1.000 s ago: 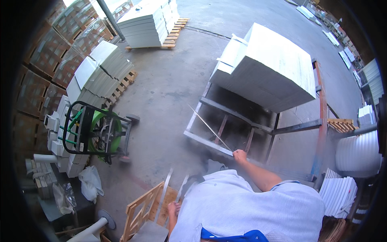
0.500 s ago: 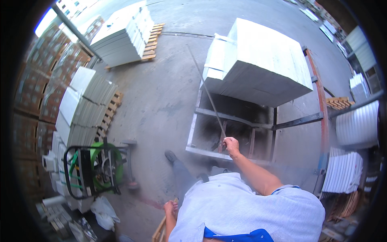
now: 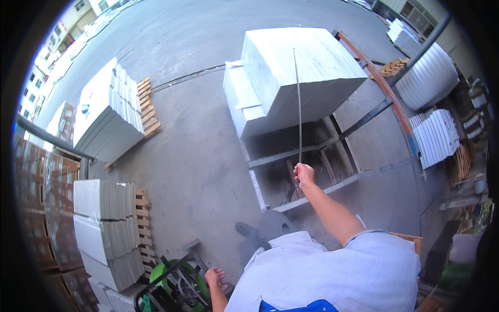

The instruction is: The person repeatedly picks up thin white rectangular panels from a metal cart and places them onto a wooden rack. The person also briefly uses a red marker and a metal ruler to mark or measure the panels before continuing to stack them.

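A long thin rod (image 3: 299,125) is gripped near its lower end by my right hand (image 3: 304,176), fingers wrapped round it. It points away from me, its far tip in front of the top of a large white stone block (image 3: 301,57). Whether the tip touches the block I cannot tell. The block has a stepped left side and a flat grey near face. Beneath it is a metal frame (image 3: 291,204) with crossbars and dark, stained ground inside. Low on my left, my left hand (image 3: 215,278) hangs with its fingers apart and holds nothing, beside a green-and-black wheeled machine (image 3: 176,281).
White slabs (image 3: 106,114) stand on a wooden pallet (image 3: 148,112), and more slabs (image 3: 106,223) are stacked nearer on the left. Wrapped brown stacks (image 3: 57,208) line the left edge. A red upright rail (image 3: 374,78) borders the frame, with white ribbed stacks (image 3: 436,135) beyond.
The rod has swung from slanting left to pointing nearly straight ahead over the block. My view has turned left. My left hand is now apart from the wooden piece it was at.
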`<state>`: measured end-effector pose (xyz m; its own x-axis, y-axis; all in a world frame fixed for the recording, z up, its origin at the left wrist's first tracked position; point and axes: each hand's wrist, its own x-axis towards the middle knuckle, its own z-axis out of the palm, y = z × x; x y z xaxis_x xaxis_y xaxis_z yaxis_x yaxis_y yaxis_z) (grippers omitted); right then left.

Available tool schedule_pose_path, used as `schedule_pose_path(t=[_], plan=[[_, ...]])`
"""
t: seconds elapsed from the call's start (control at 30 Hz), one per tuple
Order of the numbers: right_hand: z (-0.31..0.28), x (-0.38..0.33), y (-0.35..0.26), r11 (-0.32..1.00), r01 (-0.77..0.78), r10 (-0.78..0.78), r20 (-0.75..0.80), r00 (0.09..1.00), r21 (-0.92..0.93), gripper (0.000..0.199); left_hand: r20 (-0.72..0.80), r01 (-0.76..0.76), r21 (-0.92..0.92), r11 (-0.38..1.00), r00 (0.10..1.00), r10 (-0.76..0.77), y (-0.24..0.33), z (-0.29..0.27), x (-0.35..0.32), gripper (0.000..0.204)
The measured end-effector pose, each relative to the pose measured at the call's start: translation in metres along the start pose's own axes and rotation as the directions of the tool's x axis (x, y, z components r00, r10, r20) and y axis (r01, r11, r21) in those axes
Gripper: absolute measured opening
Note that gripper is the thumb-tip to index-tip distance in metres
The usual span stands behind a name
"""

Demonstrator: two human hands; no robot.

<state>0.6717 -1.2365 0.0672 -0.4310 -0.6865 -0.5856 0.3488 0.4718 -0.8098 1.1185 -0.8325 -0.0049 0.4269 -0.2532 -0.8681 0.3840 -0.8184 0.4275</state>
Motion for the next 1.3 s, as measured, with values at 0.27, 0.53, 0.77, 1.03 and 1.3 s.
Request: schedule_pose_path(t=[0.27,0.53,0.77,1.03,1.3], plan=[[0.036,0.006,-0.069,0.957,-0.078,0.106,-0.087,0.991,0.278,0.008,0.092,-0.076,0.007,0.997,0.993,0.075,0.102,-0.005,0.074,0.022],[0.069,0.096,-0.142,0.845,-0.086,0.208,-0.176,0.962,0.529,0.003,0.396,-0.476,0.396,0.785,0.860,0.322,0.182,0.031,0.092,0.028],[0.082,0.197,-0.207,0.715,-0.013,0.252,-0.240,0.938,0.699,0.003,0.406,-0.539,0.580,0.611,0.841,0.357,0.295,0.062,0.147,0.030],[0.098,0.266,-0.254,0.691,-0.026,0.302,-0.255,0.919,0.722,0.003,0.515,-0.649,0.620,0.441,0.760,0.396,0.443,0.130,0.201,0.032],[0.123,0.284,-0.257,0.626,-0.032,0.351,-0.245,0.904,0.779,0.004,0.741,-0.787,0.581,0.208,0.617,0.264,0.564,0.190,0.202,0.030]])
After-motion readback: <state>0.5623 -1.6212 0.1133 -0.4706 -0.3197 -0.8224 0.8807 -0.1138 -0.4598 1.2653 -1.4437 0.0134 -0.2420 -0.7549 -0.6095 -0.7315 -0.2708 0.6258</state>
